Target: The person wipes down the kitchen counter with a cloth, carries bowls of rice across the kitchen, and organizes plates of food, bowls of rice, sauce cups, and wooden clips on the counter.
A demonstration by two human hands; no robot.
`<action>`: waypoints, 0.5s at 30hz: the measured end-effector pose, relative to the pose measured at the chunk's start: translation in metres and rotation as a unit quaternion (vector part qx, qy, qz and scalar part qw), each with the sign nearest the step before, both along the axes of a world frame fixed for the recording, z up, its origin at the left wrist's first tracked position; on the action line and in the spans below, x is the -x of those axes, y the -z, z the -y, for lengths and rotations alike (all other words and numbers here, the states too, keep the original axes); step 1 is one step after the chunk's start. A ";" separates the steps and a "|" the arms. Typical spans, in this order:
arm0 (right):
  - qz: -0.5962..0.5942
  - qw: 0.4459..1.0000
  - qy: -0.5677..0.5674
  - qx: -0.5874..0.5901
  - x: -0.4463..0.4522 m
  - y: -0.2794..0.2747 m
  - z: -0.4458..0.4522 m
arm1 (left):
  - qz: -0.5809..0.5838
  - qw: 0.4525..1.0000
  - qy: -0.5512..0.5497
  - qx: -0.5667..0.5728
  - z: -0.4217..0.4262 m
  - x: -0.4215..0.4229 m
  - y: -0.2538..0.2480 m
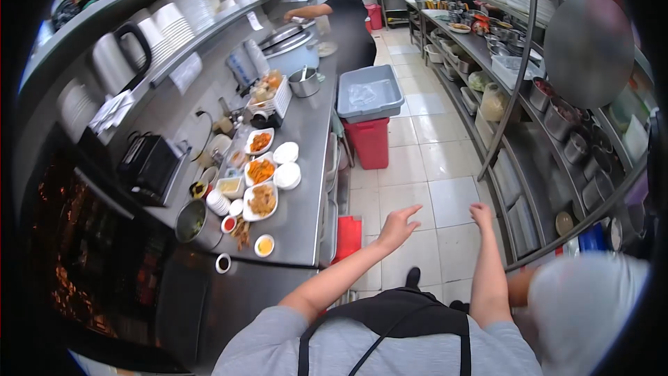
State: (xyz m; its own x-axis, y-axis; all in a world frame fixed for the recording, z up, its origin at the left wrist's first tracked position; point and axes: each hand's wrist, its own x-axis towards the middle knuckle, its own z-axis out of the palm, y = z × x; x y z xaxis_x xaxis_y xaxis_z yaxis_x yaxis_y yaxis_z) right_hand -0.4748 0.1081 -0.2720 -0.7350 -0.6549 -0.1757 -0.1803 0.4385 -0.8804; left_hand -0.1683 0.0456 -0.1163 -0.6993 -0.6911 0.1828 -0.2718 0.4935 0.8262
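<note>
Steel desk (311, 157) alongside! Left hand (398, 230) spreads wide, right hand (481, 215) curls narrow; best keep both clear of the desk's edge.

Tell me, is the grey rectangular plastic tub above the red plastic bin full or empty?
Nearly empty. In the grey rectangular plastic tub, bare inner walls show around something clear and crumpled, perhaps plastic, at the bottom.
</note>
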 end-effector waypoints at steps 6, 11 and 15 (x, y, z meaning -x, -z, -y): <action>-0.119 0.972 0.029 -0.200 0.157 0.084 -0.003 | 0.057 0.995 -0.018 0.082 0.157 0.099 0.008; -0.185 0.950 -0.053 -0.245 0.186 0.068 0.138 | 0.094 0.972 -0.107 0.185 0.287 0.108 0.041; -0.203 0.933 -0.240 -0.174 0.141 0.032 0.319 | 0.105 0.970 -0.218 0.028 0.380 0.069 0.053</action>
State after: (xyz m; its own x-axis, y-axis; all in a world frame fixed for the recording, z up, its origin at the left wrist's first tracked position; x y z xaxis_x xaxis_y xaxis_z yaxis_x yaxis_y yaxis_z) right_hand -0.6162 -0.2111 -0.3036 -0.4237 -0.8813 -0.2093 -0.7177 0.4676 -0.5160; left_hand -0.2376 -0.3344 -0.1693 -0.3678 -0.9229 0.1141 -0.6241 0.3359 0.7055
